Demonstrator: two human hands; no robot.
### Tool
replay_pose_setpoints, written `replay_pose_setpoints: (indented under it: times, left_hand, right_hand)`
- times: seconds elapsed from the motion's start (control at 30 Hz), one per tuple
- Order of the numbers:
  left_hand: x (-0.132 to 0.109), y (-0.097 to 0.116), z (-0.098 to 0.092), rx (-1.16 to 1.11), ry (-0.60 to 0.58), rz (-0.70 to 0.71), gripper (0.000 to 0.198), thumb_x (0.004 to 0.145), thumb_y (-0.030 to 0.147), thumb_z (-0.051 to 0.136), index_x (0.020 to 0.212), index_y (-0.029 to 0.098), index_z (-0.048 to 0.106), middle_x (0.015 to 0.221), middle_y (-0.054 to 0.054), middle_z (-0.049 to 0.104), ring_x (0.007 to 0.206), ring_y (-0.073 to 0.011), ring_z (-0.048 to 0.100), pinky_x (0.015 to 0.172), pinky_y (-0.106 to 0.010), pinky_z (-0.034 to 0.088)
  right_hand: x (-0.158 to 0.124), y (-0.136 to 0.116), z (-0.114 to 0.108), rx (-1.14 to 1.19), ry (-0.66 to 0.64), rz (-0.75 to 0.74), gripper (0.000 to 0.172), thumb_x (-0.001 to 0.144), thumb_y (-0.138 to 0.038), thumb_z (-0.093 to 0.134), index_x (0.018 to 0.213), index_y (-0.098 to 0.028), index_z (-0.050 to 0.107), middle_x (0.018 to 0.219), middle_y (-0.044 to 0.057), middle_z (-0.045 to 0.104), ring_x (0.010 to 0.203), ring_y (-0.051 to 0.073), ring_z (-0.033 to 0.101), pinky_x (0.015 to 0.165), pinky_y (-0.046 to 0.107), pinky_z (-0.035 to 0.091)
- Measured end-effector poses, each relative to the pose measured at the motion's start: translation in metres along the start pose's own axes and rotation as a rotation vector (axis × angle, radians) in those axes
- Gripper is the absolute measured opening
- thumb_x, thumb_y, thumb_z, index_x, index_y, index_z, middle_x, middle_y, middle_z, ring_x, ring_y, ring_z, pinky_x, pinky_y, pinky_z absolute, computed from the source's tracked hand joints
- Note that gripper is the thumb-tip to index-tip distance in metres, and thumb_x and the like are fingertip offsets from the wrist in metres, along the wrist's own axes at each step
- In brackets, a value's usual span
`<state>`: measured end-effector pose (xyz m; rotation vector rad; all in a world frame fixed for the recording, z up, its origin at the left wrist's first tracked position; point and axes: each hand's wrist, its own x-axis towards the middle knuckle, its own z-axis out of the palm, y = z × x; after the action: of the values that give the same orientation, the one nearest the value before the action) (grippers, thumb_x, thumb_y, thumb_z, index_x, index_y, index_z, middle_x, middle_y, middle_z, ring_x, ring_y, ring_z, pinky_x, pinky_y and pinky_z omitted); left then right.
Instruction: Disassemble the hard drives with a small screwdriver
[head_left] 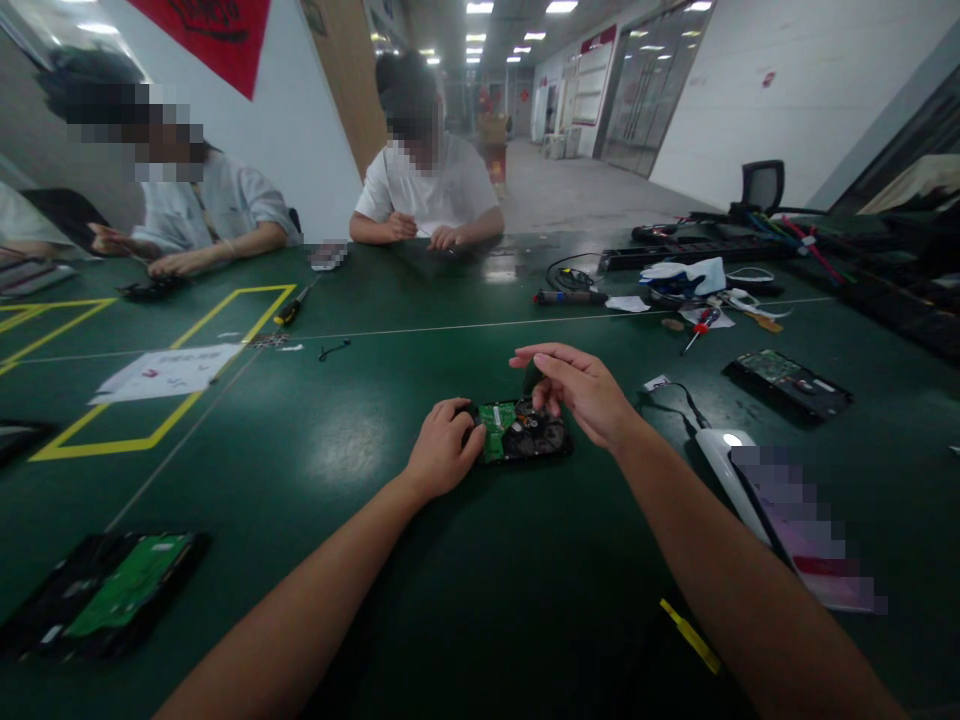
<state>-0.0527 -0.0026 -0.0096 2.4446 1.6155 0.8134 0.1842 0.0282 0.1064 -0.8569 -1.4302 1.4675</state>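
Observation:
A hard drive lies on the green table in front of me, its green circuit board and black casing facing up. My left hand grips its left end, fingers curled over the edge. Above the drive's right end is my right hand, index finger reaching left and the other fingers bent down close to the casing. Whatever is between those bent fingers is too small and dark to make out.
At right are another hard drive, a white device with a cable and a red screwdriver. A larger drive lies at left, a yellow strip in front. Two people sit across the table.

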Motion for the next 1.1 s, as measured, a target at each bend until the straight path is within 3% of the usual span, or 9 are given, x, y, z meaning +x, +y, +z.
replay_pose_setpoints:
  times: [0.17, 0.37, 0.47, 0.63, 0.83, 1.03, 1.1]
  left_hand:
    - [0.0, 0.0, 0.0, -0.006, 0.01, 0.001, 0.027, 0.1, 0.037, 0.05, 0.083, 0.02, 0.063, 0.126, -0.013, 0.062, 0.127, -0.0301, 0.053, 0.108, -0.053, 0.047]
    - [-0.001, -0.001, 0.0, -0.018, 0.012, 0.002, 0.027, 0.099, 0.037, 0.051, 0.083, 0.02, 0.064, 0.124, -0.013, 0.062, 0.126, -0.03, 0.054, 0.107, -0.053, 0.047]
    - [-0.001, 0.0, 0.0, -0.018, 0.015, 0.003, 0.026, 0.099, 0.038, 0.051, 0.083, 0.021, 0.064, 0.125, -0.013, 0.062, 0.125, -0.0297, 0.054, 0.107, -0.053, 0.047]
    - [-0.001, 0.0, 0.001, -0.013, 0.015, -0.002, 0.027, 0.099, 0.038, 0.051, 0.081, 0.021, 0.063, 0.124, -0.012, 0.062, 0.126, -0.0298, 0.054, 0.108, -0.053, 0.047]
    - [0.0, 0.0, 0.001, -0.002, 0.006, -0.009, 0.027, 0.099, 0.038, 0.051, 0.082, 0.02, 0.063, 0.126, -0.013, 0.062, 0.126, -0.0303, 0.054, 0.108, -0.053, 0.047]
    - [0.0, 0.0, 0.0, -0.013, 0.009, 0.003, 0.027, 0.099, 0.037, 0.051, 0.083, 0.02, 0.064, 0.126, -0.013, 0.062, 0.126, -0.0303, 0.054, 0.108, -0.053, 0.047]
    - [0.0, 0.001, 0.0, -0.012, 0.007, 0.002, 0.027, 0.099, 0.037, 0.051, 0.082, 0.02, 0.063, 0.127, -0.013, 0.062, 0.125, -0.0303, 0.054, 0.108, -0.053, 0.047]
  right_hand:
    - [0.001, 0.001, -0.001, -0.042, -0.017, 0.008, 0.026, 0.09, -0.043, 0.064, 0.105, -0.023, 0.071, 0.117, 0.007, 0.072, 0.06, 0.009, 0.055, 0.045, 0.024, 0.033]
    - [0.002, 0.005, 0.001, -0.115, 0.092, -0.03, 0.029, 0.082, -0.044, 0.078, 0.09, -0.02, 0.062, 0.091, 0.004, 0.071, 0.062, 0.01, 0.048, 0.051, 0.024, 0.035]
    - [0.003, 0.008, 0.0, -0.075, 0.118, -0.024, 0.031, 0.082, -0.046, 0.077, 0.089, -0.021, 0.058, 0.096, 0.005, 0.073, 0.06, 0.009, 0.048, 0.05, 0.024, 0.034]
    - [0.006, 0.012, -0.003, -0.074, 0.088, -0.021, 0.03, 0.09, -0.051, 0.066, 0.104, -0.024, 0.068, 0.1, 0.005, 0.072, 0.058, 0.009, 0.047, 0.047, 0.023, 0.031]
    - [0.006, 0.01, -0.004, 0.015, 0.033, 0.02, 0.033, 0.095, -0.051, 0.057, 0.104, -0.022, 0.07, 0.104, 0.007, 0.07, 0.064, 0.012, 0.055, 0.053, 0.027, 0.044]
    - [0.003, 0.01, 0.001, -0.04, 0.059, 0.026, 0.036, 0.085, -0.054, 0.074, 0.094, -0.021, 0.063, 0.076, 0.0, 0.062, 0.058, 0.01, 0.053, 0.047, 0.024, 0.04]
    - [0.002, 0.009, 0.003, -0.034, 0.064, 0.021, 0.037, 0.083, -0.053, 0.076, 0.093, -0.021, 0.061, 0.078, 0.0, 0.064, 0.057, 0.01, 0.054, 0.046, 0.023, 0.039]
